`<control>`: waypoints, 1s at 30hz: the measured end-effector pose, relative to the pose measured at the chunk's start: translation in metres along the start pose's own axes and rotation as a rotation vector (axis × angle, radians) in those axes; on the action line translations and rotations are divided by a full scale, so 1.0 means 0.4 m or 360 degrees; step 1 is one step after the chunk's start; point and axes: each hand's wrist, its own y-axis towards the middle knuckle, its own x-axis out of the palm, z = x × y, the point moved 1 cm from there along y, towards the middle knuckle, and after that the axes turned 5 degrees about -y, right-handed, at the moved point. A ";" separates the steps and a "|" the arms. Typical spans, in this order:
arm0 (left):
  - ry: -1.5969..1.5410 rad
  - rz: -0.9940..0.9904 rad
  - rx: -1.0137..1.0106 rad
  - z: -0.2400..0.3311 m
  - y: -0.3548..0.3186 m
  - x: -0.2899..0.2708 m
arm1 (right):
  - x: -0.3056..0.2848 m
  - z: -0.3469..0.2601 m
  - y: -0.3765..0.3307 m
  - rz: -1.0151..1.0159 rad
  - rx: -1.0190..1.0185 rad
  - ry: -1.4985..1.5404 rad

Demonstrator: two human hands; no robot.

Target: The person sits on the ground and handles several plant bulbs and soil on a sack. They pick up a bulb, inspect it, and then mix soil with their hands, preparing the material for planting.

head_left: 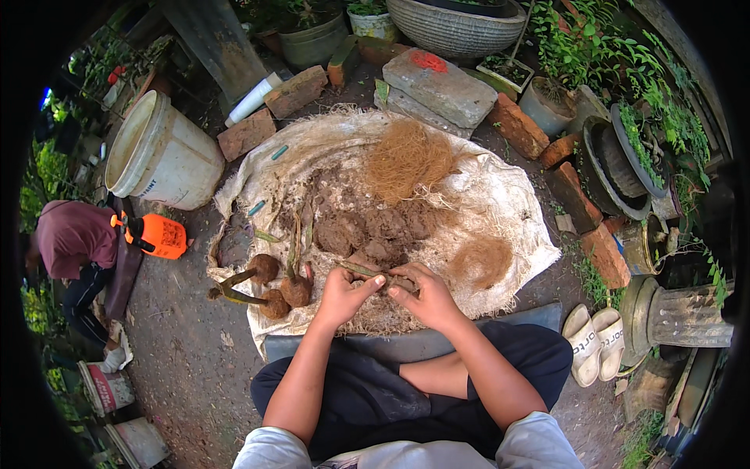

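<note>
In front of my lap, a green plant stem (358,269) lies between my hands, with brown soil about its right end. My left hand (348,295) pinches the stem, thumb on top. My right hand (424,297) closes round the soil-covered end, partly hiding it. Just beyond my fingers is a heap of dark, clumped soil (379,228). Left of my left hand sit several stem cuttings with round fibre-wrapped balls (296,291). A large tangle of brown fibre (410,160) rests behind the soil, and a thinner fibre patch (480,262) lies to the right.
A pale woven sack (516,211) spreads under everything. Around it stand a white bucket (168,156), an orange spray bottle (162,236), bricks (519,129), a concrete block (437,86), plant pots and slippers (594,344). Another person (78,242) crouches at far left.
</note>
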 end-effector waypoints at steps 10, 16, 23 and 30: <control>-0.0021 -0.0019 -0.0019 -0.011 -0.002 0.001 | -0.012 -0.036 -0.007 -0.0108 -0.0013 -0.0404; -0.0224 -0.0039 -0.0091 -0.012 -0.003 0.013 | -0.014 -0.024 -0.008 -0.0061 -0.0079 -0.0053; -0.0019 -0.0094 -0.0188 -0.016 -0.006 0.008 | 0.001 0.015 -0.004 -0.0311 0.0142 0.0300; -0.0104 0.0062 0.0046 -0.023 -0.003 0.026 | 0.019 0.006 -0.004 -0.0070 0.0390 0.1022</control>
